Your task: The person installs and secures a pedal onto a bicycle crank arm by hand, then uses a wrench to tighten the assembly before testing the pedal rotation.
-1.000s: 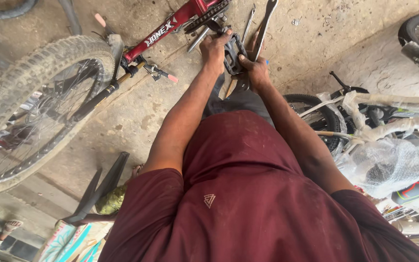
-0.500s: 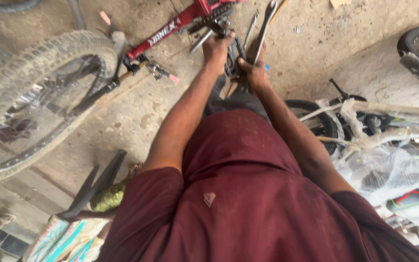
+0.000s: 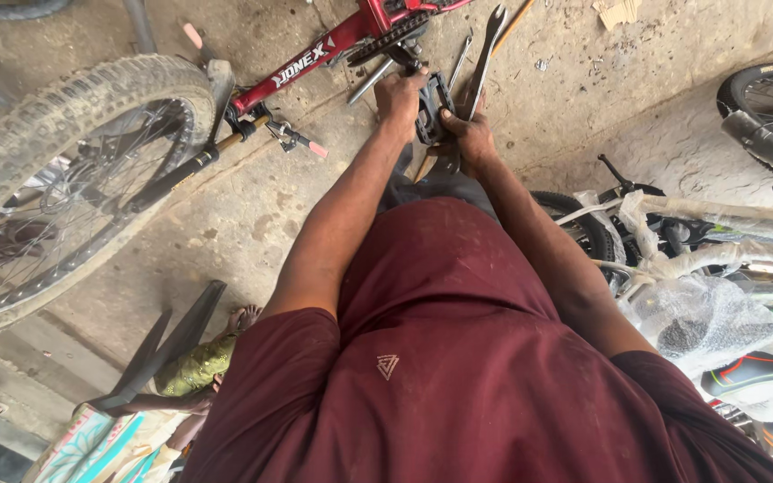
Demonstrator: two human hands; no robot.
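Knobby bicycle wheel (image 3: 64, 179) fills 9 o'clock, red bike frame (image 3: 315, 58) runs off it toward 12. Plastic-wrapped bicycle (image 3: 700, 268) at 3 o'clock. Black fender (image 3: 167, 349) at 7. Open-end wrench (image 3: 485, 49) lies on the concrete at 12. Black pedal (image 3: 431, 107) at 12, between both hands. Left hand (image 3: 400, 94) closed tight around the crank end beside the pedal; right hand (image 3: 467, 134) fingers curled shut on the pedal's near edge.

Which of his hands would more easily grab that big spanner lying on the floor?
Probably the right hand: it grips the black pedal beside the spanner. The left hand sits on the pedal's far side.
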